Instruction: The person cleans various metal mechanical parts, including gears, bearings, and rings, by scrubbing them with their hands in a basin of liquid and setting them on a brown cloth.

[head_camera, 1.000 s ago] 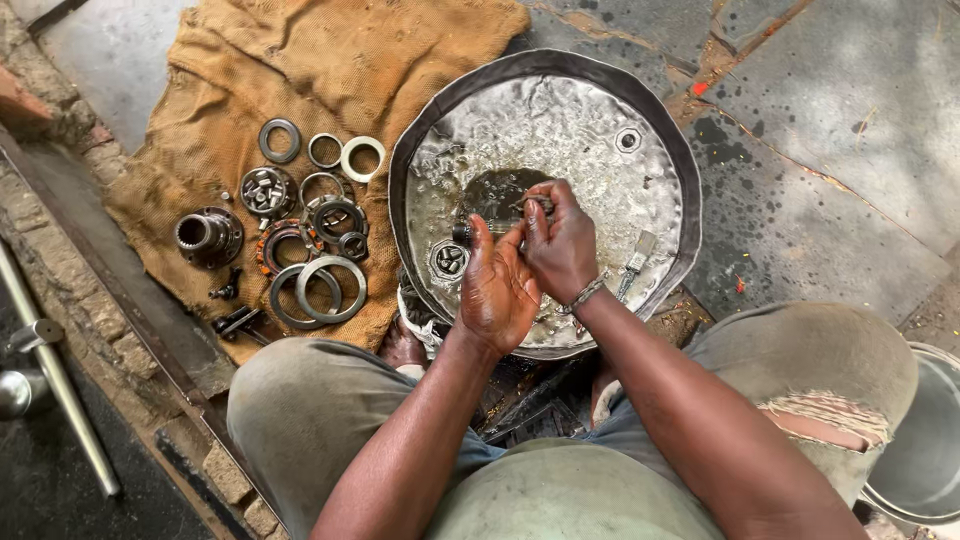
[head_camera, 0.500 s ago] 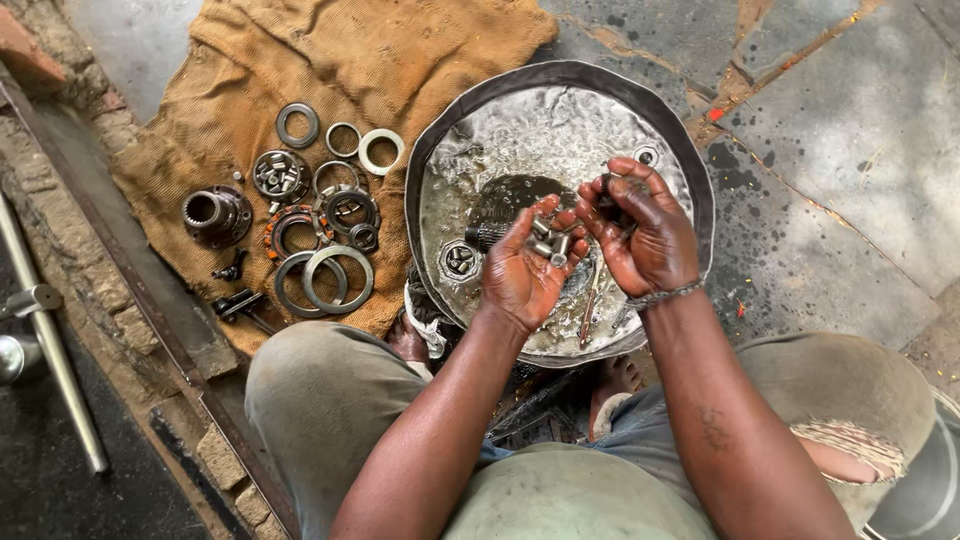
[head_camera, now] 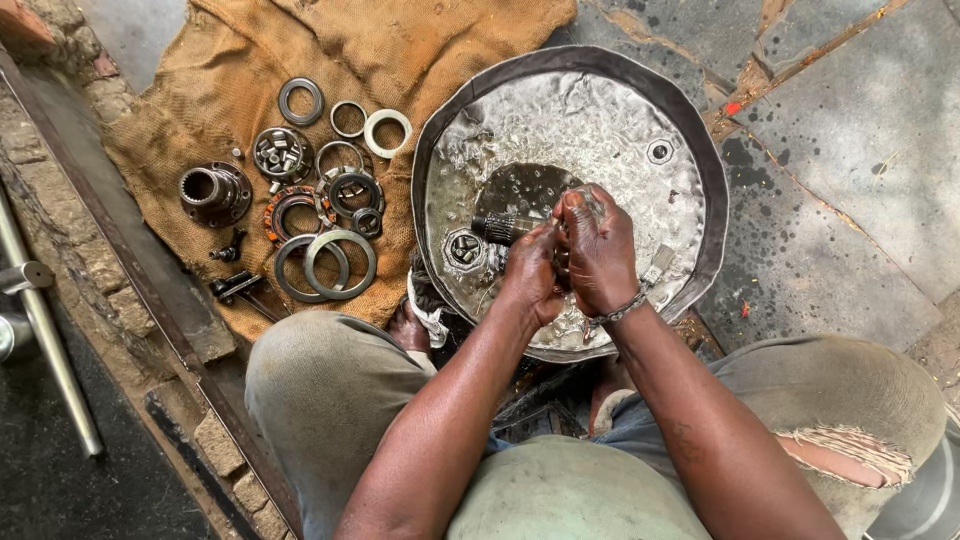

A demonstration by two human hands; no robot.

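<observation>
Left hand (head_camera: 532,272): cupped over the near middle of the pan, fingers curled and pressed against the other hand; what lies inside the cup is hidden.
Right hand (head_camera: 598,252): closed down onto the left one, fingertips bunched together at the top; a small wet, shiny piece seems to show at the fingertips, but I cannot tell whether it is gripped; a metal bracelet (head_camera: 617,311) sits on the wrist.
Metal pan (head_camera: 690,130): wide, round and dented, on the stone floor (head_camera: 850,150), with shallow liquid in it.
In the pan: a dark splined shaft (head_camera: 497,228) just left of the hands, a hexagonal nut-like part (head_camera: 464,250) near it, a small hexagonal nut (head_camera: 659,151) at the far right, a small brush (head_camera: 657,266) right of the hands.
Burlap cloth (head_camera: 330,45): spread left of the pan.
On the cloth: a flanged hub (head_camera: 211,193) at the left, with rings and bearing parts (head_camera: 320,190) laid between it and the pan.
</observation>
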